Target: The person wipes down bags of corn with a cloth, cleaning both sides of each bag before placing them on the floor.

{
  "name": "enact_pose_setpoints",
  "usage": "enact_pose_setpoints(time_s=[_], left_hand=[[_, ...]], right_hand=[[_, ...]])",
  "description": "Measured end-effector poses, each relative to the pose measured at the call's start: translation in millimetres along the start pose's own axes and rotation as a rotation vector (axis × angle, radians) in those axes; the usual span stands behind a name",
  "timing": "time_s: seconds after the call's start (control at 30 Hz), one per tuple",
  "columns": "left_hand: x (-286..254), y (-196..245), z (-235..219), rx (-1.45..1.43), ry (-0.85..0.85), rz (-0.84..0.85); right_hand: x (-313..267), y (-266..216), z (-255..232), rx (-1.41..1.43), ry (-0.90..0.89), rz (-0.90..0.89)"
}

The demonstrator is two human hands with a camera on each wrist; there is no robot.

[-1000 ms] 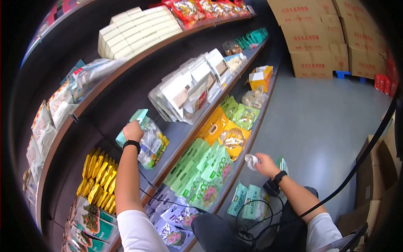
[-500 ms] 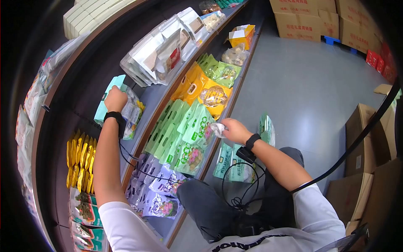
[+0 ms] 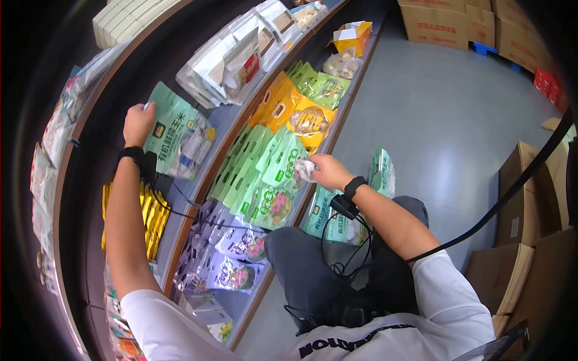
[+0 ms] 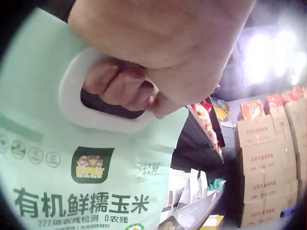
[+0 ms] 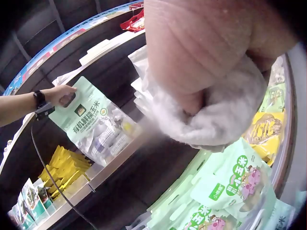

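Observation:
My left hand (image 3: pixel 138 125) grips a pale green bag of corn (image 3: pixel 171 135) by its top, fingers curled through the white-rimmed handle hole (image 4: pixel 72 103) in the left wrist view. The bag hangs upright at the middle shelf, its printed front toward me and its lower part clear plastic. In my right hand (image 3: pixel 332 172) is a crumpled white cloth (image 3: pixel 305 171), bunched under the fingers in the right wrist view. That hand is over the front edge of the lower shelf, close to the light green corn bags (image 3: pixel 274 201).
Yellow packets (image 3: pixel 153 219) stand left of the held bag, white pouches (image 3: pixel 220 66) right of it. Lower down are orange bags (image 3: pixel 310 120) and purple bags (image 3: pixel 232 274). Teal bags (image 3: pixel 319 210) lie on the floor by my legs. Cartons (image 3: pixel 518 198) stand right; a black cable (image 3: pixel 481 234) crosses there.
My left hand has lifted the green bag and turned its printed front toward me. My right hand, with the cloth, has moved from over the floor to the lower shelf's edge.

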State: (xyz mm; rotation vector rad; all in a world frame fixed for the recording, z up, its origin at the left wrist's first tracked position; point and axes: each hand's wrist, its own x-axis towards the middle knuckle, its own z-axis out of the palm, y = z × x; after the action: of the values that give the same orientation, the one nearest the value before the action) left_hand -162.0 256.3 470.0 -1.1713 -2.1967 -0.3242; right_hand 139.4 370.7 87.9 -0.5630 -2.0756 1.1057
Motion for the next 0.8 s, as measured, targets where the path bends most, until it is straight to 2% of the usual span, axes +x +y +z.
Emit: enact_pose_setpoints(time_s=[0.07,0.17,0.27,0.4,0.47,0.53,0.57,0.63,0.7,0.73,0.8], left_hand=[[-0.3,-16.0,-2.7,-0.184,0.0,-0.074],[7.5,-48.4,7.2,-0.31,0.099,-0.083],[6.6,-65.5,15.0,-0.557,0.353,-0.323],[10.6,-65.4,2.6,-0.598,0.44,-0.327],[16.8,-72.1,-4.9,-0.544,0.566,-0.223],[24.2,-75.5,-24.2,-0.566,0.581,-0.277],[18.1,-63.6,-37.0,-0.672,0.616,-0.23],[9.0,-58.2,-64.7,-0.603,0.53,-0.118],[-23.4,-22.8,-94.7,-0.826,0.426,-0.176],[-39.1,-9.2,-105.7,-1.056,0.348,-0.189],[-66.9,8.4,-119.9,-1.157,0.29,-0.199]], right_hand=[[-1.9,0.7,-3.1,0.029,0.006,-0.015],[-3.3,4.8,-9.2,0.025,0.025,-0.023],[-3.8,4.2,-17.9,0.006,0.015,0.009],[1.2,17.5,-20.4,0.035,0.042,-0.032],[3.4,18.7,-23.4,0.061,0.015,0.017],[5.9,21.1,-23.2,0.061,0.022,0.035],[7.4,23.7,-20.8,0.071,0.019,0.048],[7.4,19.8,-18.3,0.088,-0.013,0.072],[8.5,16.3,-17.5,0.092,-0.057,0.079],[7.7,12.5,-12.4,0.086,-0.081,0.069],[4.8,6.7,-0.3,0.424,-0.085,0.237]])
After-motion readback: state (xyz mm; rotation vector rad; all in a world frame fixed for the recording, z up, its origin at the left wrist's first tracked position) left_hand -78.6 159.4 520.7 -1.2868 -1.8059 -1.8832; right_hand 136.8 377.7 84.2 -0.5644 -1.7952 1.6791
